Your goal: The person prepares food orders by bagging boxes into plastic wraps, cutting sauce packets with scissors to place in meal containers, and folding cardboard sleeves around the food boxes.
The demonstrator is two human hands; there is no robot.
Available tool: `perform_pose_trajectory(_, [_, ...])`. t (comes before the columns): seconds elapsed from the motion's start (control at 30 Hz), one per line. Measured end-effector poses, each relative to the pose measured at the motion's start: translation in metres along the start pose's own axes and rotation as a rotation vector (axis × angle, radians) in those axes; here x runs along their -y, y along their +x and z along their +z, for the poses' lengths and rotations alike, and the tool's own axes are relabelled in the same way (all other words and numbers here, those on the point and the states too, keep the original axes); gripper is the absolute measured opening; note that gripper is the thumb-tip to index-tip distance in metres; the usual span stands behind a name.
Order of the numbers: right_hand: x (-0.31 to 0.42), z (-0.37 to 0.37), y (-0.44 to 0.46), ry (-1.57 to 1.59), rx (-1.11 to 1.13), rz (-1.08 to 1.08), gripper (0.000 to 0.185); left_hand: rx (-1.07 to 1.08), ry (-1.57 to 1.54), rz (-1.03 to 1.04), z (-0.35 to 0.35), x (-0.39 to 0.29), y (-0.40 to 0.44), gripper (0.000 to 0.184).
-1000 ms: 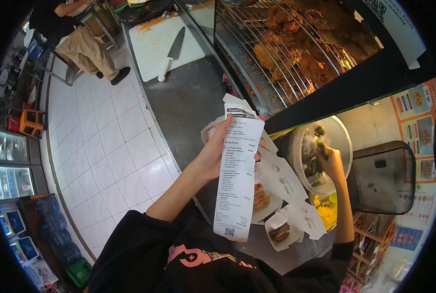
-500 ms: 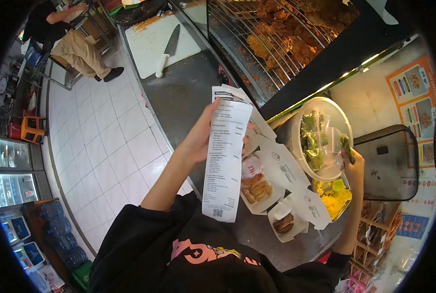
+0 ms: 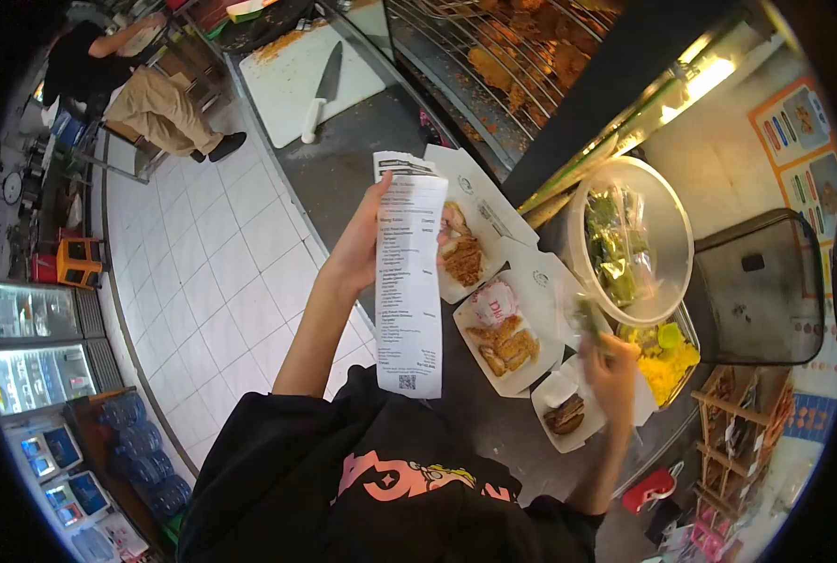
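Note:
My left hand [image 3: 360,246] grips a long printed receipt [image 3: 409,281], with a second slip behind its top end. My right hand [image 3: 613,361], slightly blurred, pinches a small clear packet with green contents [image 3: 588,319] above the open food boxes. Below and left of it sits a white box [image 3: 521,387] with sliced fried chicken [image 3: 507,345] and a pink-printed wrapped packet [image 3: 496,304]. A smaller box [image 3: 568,441] holds dark brown pieces [image 3: 565,414]. Partly behind the receipt is another box with fried chicken [image 3: 462,260]. A round clear tub [image 3: 678,220] contains several similar green packets.
A container of yellow food [image 3: 667,371] stands beside the tub, near a dark translucent bin [image 3: 765,291]. A knife [image 3: 323,94] lies on a white cutting board [image 3: 273,98]. Behind the counter is a rack of fried chicken [image 3: 521,61]. Another person [image 3: 146,94] sits at far left.
My right hand has moved from the tub's edge leftward and down over the boxes, carrying the green packet. My left hand and the receipt have shifted left, uncovering the far chicken box.

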State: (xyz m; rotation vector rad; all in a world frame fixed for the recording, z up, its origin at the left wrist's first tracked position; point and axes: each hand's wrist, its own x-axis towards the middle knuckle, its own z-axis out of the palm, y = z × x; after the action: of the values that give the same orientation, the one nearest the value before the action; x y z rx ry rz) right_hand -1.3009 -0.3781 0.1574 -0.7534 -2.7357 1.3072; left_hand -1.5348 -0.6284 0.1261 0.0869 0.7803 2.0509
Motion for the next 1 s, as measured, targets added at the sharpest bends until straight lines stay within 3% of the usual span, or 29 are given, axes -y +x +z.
perform_pose_trajectory(0.03, [-0.015,0.018,-0.001,-0.117,-0.031,-0.086,0.016,-0.017,0.009,0.000,-0.002,0.001,-0.001,0.061])
perform_pose_trajectory(0.07, [-0.023,0.033,-0.004,-0.357,-0.075,-0.040,0.023,-0.014,0.011,-0.013,-0.003,0.002,-0.002,0.061])
perform_pose_trajectory(0.13, [-0.031,0.037,-0.011,-0.466,-0.053,0.085,0.028,-0.086,0.146,0.001,-0.004,0.001,-0.002,0.061])
perform_pose_trajectory(0.17, [-0.029,0.030,-0.013,-0.461,-0.056,0.087,0.028,-0.121,0.178,-0.005,-0.001,0.000,-0.003,0.061])
perform_pose_trajectory(0.23, [-0.003,0.001,-0.017,-0.137,-0.204,-0.071,0.030,-0.158,0.233,-0.038,-0.018,0.001,-0.001,0.060])
perform_pose_trajectory(0.3, [0.009,-0.014,-0.010,-0.019,-0.562,-0.166,0.019,-0.264,0.501,-0.127,-0.024,-0.003,-0.006,0.058])
perform_pose_trajectory(0.33, [0.024,-0.031,-0.005,-0.048,-0.624,-0.147,0.014,-0.251,0.513,-0.138,-0.035,-0.006,-0.004,0.058])
perform_pose_trajectory(0.47, [-0.005,-0.056,0.043,-0.150,-0.656,-0.229,0.023,-0.298,0.352,-0.071,-0.084,-0.017,0.006,0.052])
perform_pose_trajectory(0.57, [-0.014,-0.062,0.040,-0.633,-0.739,-0.490,0.036,-0.403,0.689,-0.039,-0.116,-0.023,0.025,0.051])
perform_pose_trajectory(0.6, [-0.008,-0.064,0.025,-0.333,-0.734,-0.289,0.039,-0.424,0.878,-0.017,-0.129,-0.021,0.033,0.051])
perform_pose_trajectory(0.63, [-0.007,-0.065,0.010,-0.031,-0.713,-0.090,0.041,-0.414,0.881,-0.025,-0.134,-0.015,0.041,0.051])
perform_pose_trajectory(0.7, [-0.037,-0.062,-0.024,0.101,-0.831,-0.033,0.034,-0.474,1.098,-0.054,-0.143,-0.005,0.055,0.056])
perform_pose_trajectory(0.8, [-0.106,-0.049,-0.090,0.015,-0.864,0.341,0.025,-0.389,1.298,-0.066,-0.194,0.008,0.084,0.063])
perform_pose_trajectory(0.83, [-0.130,-0.038,-0.112,0.007,-0.869,0.443,0.024,-0.368,1.301,-0.077,-0.172,0.008,0.085,0.063])
perform_pose_trajectory(0.9, [-0.222,0.005,-0.164,-0.381,-0.841,0.305,0.030,-0.328,1.370,-0.368,-0.104,0.005,0.079,0.069])
perform_pose_trajectory(0.97, [-0.269,0.062,-0.211,-0.744,-0.647,0.454,0.042,-0.317,1.399,-0.333,-0.156,0.014,0.088,0.071])
perform_pose_trajectory(1.0, [-0.254,0.069,-0.213,-0.180,-0.598,0.731,0.047,-0.336,1.422,-0.299,-0.177,0.017,0.092,0.073])
